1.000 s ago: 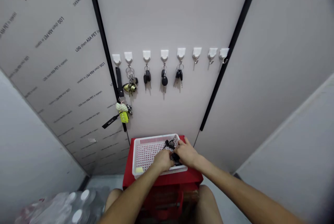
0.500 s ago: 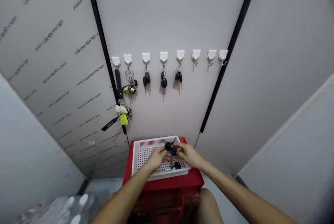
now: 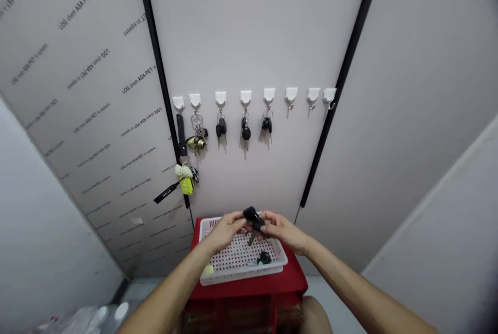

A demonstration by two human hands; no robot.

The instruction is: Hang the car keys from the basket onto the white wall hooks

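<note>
My left hand [image 3: 223, 231] and my right hand [image 3: 282, 231] meet above the back of a white perforated plastic basket [image 3: 243, 276]. Between my fingers is a bunch of black car keys [image 3: 252, 218], with a metal key blade pointing down. Both hands grip this bunch, and its ring is partly hidden by my fingers. Below my right hand, a separate black key [image 3: 264, 258] lies in the basket. A small yellow tag [image 3: 208, 270] sits in the basket's near left corner, close to my left forearm.
The basket rests on a red drawer unit [image 3: 249, 290]. Above it, a row of several white adhesive hooks [image 3: 257, 97] runs across a pale panel, with key bunches on the left ones. Printed wall panels flank it. Plastic-wrapped bottles [image 3: 93, 321] stand at lower left.
Both hands have lifted the black key bunch from inside the basket to above its back edge. The separate black key stays in the basket. The view has tilted slightly.
</note>
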